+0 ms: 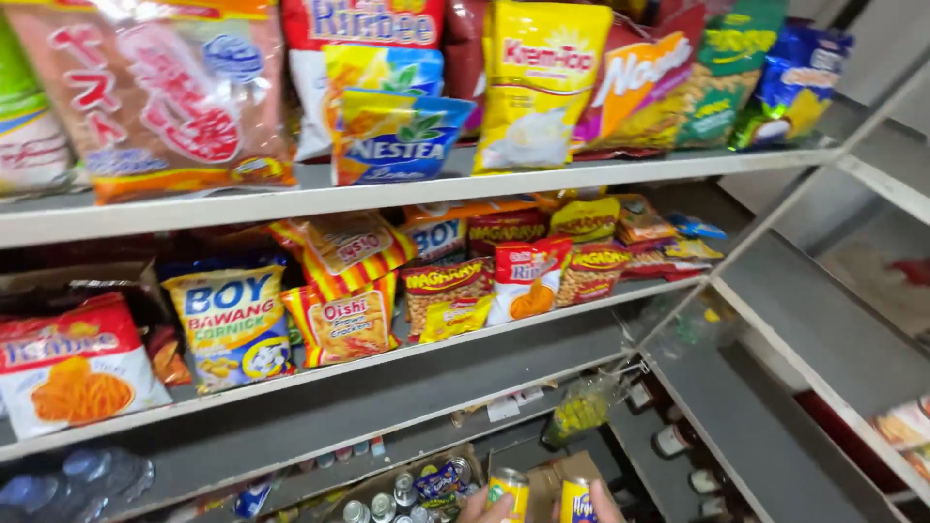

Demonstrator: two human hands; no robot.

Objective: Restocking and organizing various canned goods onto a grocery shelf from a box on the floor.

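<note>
At the bottom edge of the view, only the fingertips of my hands show. My left hand [477,509] grips a small yellow can [510,488] with a silver top. Close beside it, my right hand [606,504] grips a second yellow can with a blue label [575,498]. Both cans are upright and nearly touching. They are just above an open cardboard box [567,470], with several silver-topped cans [387,504] to their left. The rest of both hands is cut off by the frame.
Grey metal shelves [465,363] run across the view and meet a second shelf unit [804,329] at the right corner. Snack bags fill the top shelf [387,107] and the middle one [232,324]. Bottles [668,441] stand low on the right.
</note>
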